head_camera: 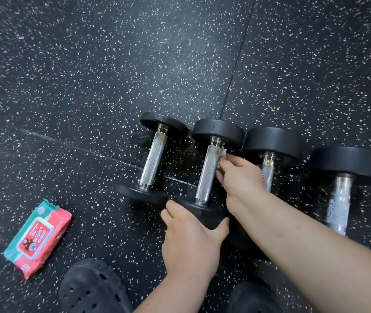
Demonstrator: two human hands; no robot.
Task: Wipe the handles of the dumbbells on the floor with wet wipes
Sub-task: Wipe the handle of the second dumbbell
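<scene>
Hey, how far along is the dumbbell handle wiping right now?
Done: unclear; the far-right handle looks streaky, perhaps wet. In hand: the left hand grips the second dumbbell while the right hand presses a wipe to the second handle. Left: the first handle and third handle look dry.

Head cam, steep down, close.

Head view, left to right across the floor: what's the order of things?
Order: wipes pack → first dumbbell → second dumbbell, its near plate gripped by the left hand, the right hand pinching a wet wipe against its handle → third dumbbell → fourth dumbbell.
</scene>
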